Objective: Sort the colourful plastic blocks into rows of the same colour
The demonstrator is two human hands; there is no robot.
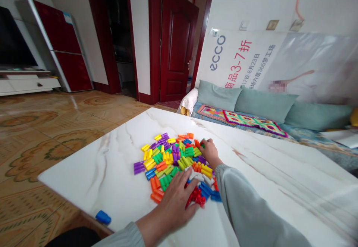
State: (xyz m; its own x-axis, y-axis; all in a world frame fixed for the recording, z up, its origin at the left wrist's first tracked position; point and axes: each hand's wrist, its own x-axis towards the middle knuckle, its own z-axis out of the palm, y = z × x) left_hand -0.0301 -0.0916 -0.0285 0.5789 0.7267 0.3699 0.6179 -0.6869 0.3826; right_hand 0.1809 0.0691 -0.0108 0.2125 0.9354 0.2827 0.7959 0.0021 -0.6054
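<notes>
A heap of small plastic building blocks with rounded, tube-like ends lies on the white marble-patterned table (125, 187). My left hand (177, 191) rests palm down over the near side of the heap, fingers spread. Red blocks (199, 197) show beside its thumb and green blocks (166, 181) by its outer edge. At the far right of the heap, my right hand (209, 152) has its fingers curled around a green block (203, 141), mostly hidden by them. Purple blocks (139, 167), yellow blocks (150, 164) and white blocks (208, 180) lie around.
One blue block (103, 217) sits apart near the table's left front edge. Beyond the table stands a sofa with teal pillows (265, 103). A red door (179, 45), a red fridge (64, 45) and a white TV cabinet (28, 83) are farther back.
</notes>
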